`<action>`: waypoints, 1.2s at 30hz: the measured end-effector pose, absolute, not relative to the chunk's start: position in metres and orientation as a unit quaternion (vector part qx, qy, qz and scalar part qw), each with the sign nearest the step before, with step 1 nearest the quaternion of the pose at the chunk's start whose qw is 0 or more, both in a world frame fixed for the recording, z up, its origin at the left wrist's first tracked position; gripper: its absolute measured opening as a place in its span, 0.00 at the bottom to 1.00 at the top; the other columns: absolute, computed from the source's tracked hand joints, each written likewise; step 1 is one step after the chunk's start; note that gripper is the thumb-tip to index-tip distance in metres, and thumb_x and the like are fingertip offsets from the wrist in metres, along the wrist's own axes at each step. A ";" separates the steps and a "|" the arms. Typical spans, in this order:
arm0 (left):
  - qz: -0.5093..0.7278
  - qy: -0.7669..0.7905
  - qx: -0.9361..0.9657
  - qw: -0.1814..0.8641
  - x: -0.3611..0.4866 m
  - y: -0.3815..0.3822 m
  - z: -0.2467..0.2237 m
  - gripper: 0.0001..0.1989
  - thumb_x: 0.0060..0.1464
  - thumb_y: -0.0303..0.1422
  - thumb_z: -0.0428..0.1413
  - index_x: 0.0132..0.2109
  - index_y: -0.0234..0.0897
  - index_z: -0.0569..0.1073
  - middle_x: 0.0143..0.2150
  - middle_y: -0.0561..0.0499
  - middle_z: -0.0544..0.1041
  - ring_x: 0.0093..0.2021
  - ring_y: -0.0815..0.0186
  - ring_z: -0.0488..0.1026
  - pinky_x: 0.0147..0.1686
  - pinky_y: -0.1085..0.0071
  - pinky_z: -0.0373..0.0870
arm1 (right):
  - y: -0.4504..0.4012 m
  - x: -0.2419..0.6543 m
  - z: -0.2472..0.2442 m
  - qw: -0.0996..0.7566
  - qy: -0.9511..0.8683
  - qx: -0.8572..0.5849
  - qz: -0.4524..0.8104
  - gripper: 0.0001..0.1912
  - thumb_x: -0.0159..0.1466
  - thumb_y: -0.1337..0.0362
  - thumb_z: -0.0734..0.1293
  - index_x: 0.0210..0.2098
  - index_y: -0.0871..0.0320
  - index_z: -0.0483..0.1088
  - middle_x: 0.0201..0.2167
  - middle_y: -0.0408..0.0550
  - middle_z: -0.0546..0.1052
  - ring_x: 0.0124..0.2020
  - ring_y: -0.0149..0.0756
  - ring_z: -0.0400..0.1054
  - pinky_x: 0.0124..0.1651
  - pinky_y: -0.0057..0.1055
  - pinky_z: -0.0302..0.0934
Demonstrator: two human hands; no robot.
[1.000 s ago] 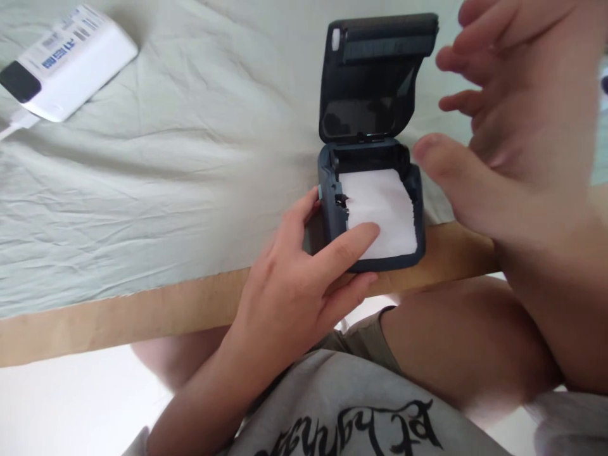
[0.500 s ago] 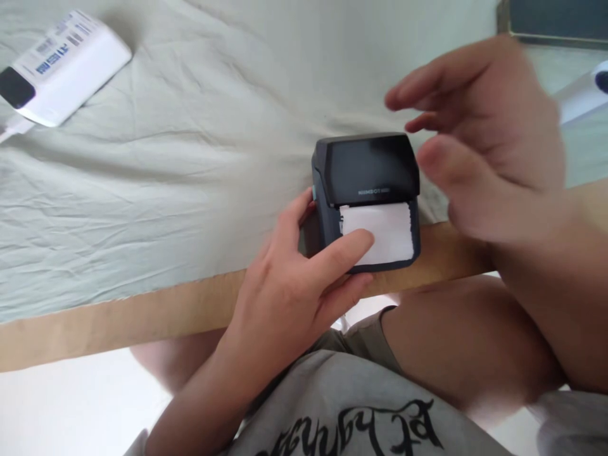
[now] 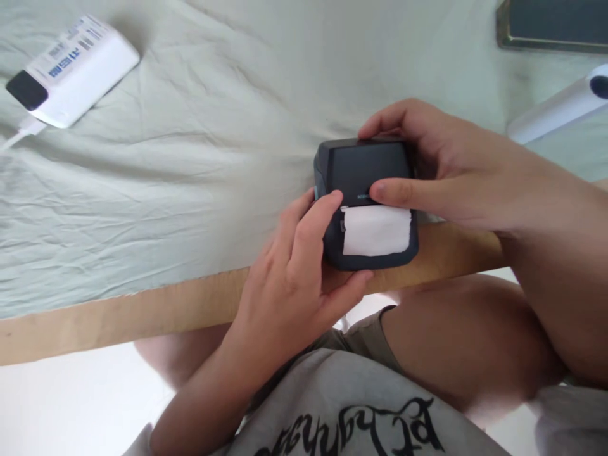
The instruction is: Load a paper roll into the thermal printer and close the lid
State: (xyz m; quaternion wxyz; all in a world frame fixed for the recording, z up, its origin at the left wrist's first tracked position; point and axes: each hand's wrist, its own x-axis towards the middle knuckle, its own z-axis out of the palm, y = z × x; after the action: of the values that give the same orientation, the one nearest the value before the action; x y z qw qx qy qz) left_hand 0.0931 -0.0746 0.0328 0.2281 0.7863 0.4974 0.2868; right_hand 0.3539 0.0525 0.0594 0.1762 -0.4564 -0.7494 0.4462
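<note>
A small dark label printer [image 3: 351, 166] rests at the front edge of the cloth-covered table, with white label paper [image 3: 377, 229] lying across its lower front. My left hand [image 3: 297, 259] grips the printer's left side; one fingertip lies on the left end of the lid's lower edge and the thumb is at the bottom edge. From the right, my right hand [image 3: 427, 164] is closed round the lid, its thumb pressed on the lid's front over part of the lettering and its fingers behind the back edge. The lid looks closed.
A white power bank [image 3: 90, 79] with a cable [image 3: 21, 134] plugged in lies at the far left. At the far right are a dark box-like object [image 3: 555, 25] and a white device [image 3: 555, 107]. The wooden table edge [image 3: 142, 310] runs in front of my lap.
My right hand has come down from the air at the right onto the printer's lid. A finger of my left hand has moved up off the paper to the lid's edge.
</note>
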 end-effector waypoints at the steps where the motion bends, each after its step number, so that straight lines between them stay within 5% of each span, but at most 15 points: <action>1: 0.284 0.498 0.787 0.229 0.093 -0.074 0.033 0.43 0.80 0.41 0.67 0.88 0.55 0.53 0.87 0.38 0.73 0.87 0.40 0.73 0.80 0.40 0.84 | 0.053 0.353 0.059 0.166 -0.750 -0.453 0.451 0.33 0.72 0.43 0.78 0.73 0.42 0.75 0.56 0.46 0.84 0.48 0.41 0.79 0.39 0.34 0.77; 5: 0.277 0.507 0.781 0.237 0.094 -0.075 0.034 0.44 0.80 0.43 0.68 0.88 0.51 0.52 0.88 0.35 0.72 0.89 0.40 0.70 0.84 0.39 0.79 | 0.048 0.354 0.051 0.184 -0.745 -0.467 0.441 0.36 0.73 0.40 0.77 0.75 0.44 0.74 0.62 0.49 0.83 0.55 0.46 0.81 0.54 0.44 0.85; 9: 0.279 0.513 0.776 0.240 0.095 -0.076 0.033 0.44 0.80 0.44 0.67 0.88 0.50 0.52 0.91 0.34 0.66 0.91 0.40 0.67 0.85 0.41 0.77 | 0.036 0.364 0.040 0.268 -0.737 -0.482 0.391 0.37 0.74 0.32 0.75 0.74 0.44 0.76 0.71 0.50 0.80 0.66 0.47 0.81 0.73 0.51 0.80; 11: 0.277 0.507 0.780 0.241 0.094 -0.075 0.033 0.43 0.81 0.43 0.67 0.88 0.48 0.53 0.92 0.34 0.64 0.90 0.40 0.68 0.85 0.42 0.77 | 0.032 0.371 0.038 0.300 -0.733 -0.506 0.340 0.34 0.76 0.31 0.74 0.70 0.45 0.79 0.69 0.50 0.81 0.64 0.45 0.81 0.67 0.46 0.81; 15: 0.273 0.508 0.781 0.240 0.093 -0.074 0.032 0.46 0.79 0.42 0.68 0.90 0.51 0.51 0.93 0.35 0.64 0.90 0.38 0.68 0.85 0.39 0.77 | 0.026 0.377 0.039 0.275 -0.742 -0.542 0.284 0.29 0.82 0.34 0.68 0.70 0.43 0.80 0.48 0.47 0.83 0.43 0.39 0.78 0.47 0.41 0.77; 21: 0.276 0.519 0.773 0.238 0.094 -0.073 0.030 0.51 0.78 0.44 0.71 0.92 0.47 0.50 0.92 0.32 0.66 0.89 0.37 0.70 0.84 0.41 0.77 | 0.025 0.373 0.044 0.188 -0.768 -0.543 0.281 0.42 0.83 0.25 0.56 0.73 0.46 0.77 0.42 0.50 0.83 0.43 0.50 0.80 0.51 0.52 0.78; 30: 0.275 0.510 0.788 0.208 0.090 -0.074 0.022 0.52 0.82 0.55 0.64 0.94 0.45 0.45 0.88 0.31 0.73 0.82 0.38 0.80 0.72 0.49 0.87 | 0.028 0.367 0.046 0.157 -0.790 -0.532 0.262 0.44 0.80 0.18 0.52 0.53 0.47 0.79 0.35 0.51 0.81 0.37 0.52 0.78 0.42 0.52 0.75; 33: 0.267 0.515 0.791 0.197 0.090 -0.075 0.022 0.52 0.83 0.56 0.63 0.94 0.43 0.46 0.85 0.31 0.77 0.76 0.40 0.85 0.66 0.52 0.90 | 0.026 0.366 0.049 0.156 -0.782 -0.548 0.254 0.49 0.79 0.18 0.49 0.67 0.46 0.80 0.40 0.53 0.84 0.44 0.57 0.82 0.49 0.57 0.79; 36: 0.264 0.520 0.792 0.181 0.089 -0.075 0.021 0.53 0.80 0.60 0.64 0.93 0.42 0.49 0.84 0.31 0.78 0.73 0.38 0.88 0.63 0.51 0.91 | 0.022 0.361 0.053 0.157 -0.779 -0.545 0.266 0.58 0.77 0.16 0.48 0.86 0.49 0.65 0.37 0.52 0.82 0.48 0.61 0.84 0.56 0.61 0.80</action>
State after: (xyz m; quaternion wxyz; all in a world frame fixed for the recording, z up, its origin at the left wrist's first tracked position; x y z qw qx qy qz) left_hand 0.0894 -0.0752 0.0214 0.1814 0.7916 0.5203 0.2640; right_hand 0.3612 0.0224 0.0526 0.1569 -0.5451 -0.7794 0.2662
